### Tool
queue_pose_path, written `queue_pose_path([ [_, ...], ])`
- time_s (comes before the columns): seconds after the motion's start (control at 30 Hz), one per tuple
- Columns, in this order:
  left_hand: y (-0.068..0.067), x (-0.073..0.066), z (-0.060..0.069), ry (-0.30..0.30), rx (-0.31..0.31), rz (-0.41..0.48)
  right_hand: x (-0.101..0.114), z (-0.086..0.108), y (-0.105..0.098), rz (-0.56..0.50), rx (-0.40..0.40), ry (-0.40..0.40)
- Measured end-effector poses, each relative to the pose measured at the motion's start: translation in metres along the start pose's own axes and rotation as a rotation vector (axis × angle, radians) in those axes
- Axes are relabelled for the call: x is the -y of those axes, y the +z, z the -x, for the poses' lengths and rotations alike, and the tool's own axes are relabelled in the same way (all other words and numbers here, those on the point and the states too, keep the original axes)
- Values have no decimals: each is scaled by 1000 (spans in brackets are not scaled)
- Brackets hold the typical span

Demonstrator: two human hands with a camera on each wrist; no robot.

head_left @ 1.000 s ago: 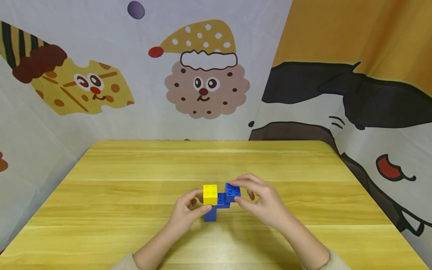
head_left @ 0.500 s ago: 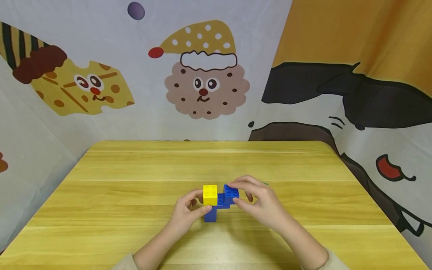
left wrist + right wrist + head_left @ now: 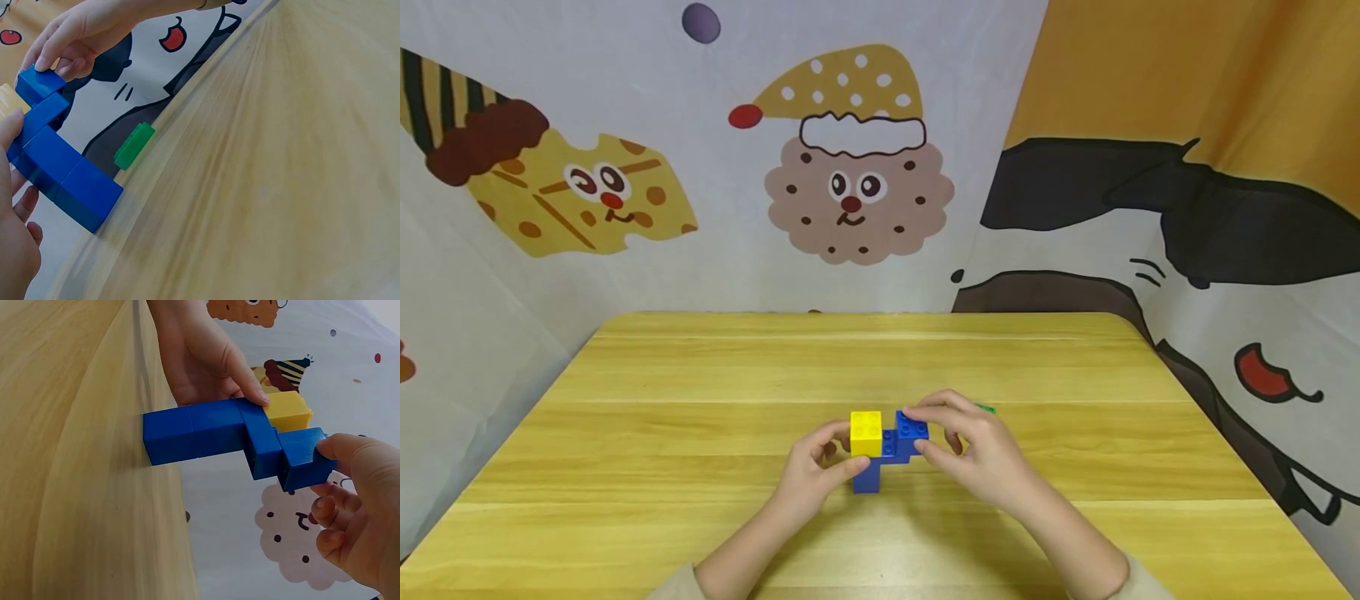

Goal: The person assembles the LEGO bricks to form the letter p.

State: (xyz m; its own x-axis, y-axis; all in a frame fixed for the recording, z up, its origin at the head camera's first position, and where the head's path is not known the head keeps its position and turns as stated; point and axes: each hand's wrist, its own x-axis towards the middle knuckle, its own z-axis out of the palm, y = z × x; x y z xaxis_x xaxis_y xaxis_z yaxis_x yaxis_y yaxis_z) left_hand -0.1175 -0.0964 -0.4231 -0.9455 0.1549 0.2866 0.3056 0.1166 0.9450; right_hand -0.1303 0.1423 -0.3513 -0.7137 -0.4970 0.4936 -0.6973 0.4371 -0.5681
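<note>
Left-hand grip (image 3: pixel 17 240): thumb at joint of yellow block (image 3: pixel 11 100), cropped by frame, and blue connecting brick (image 3: pixel 45 114). Right-hand grip (image 3: pixel 84 34) holds blue cube (image 3: pixel 39 85) at connecting brick's end; seating unclear. Blue column (image 3: pixel 70 178) below, foot on table (image 3: pixel 262 175). Green brick (image 3: pixel 134 146) near column.
</note>
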Motion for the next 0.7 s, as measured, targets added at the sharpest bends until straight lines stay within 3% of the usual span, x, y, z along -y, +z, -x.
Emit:
queue_pose_path([
  [0.27,0,0,1,-18,-6,-3,3,-3,-2,0,46,47],
  [0.7,0,0,1,-36,-12,11,-9,-2,-11,-125,-1,-17],
])
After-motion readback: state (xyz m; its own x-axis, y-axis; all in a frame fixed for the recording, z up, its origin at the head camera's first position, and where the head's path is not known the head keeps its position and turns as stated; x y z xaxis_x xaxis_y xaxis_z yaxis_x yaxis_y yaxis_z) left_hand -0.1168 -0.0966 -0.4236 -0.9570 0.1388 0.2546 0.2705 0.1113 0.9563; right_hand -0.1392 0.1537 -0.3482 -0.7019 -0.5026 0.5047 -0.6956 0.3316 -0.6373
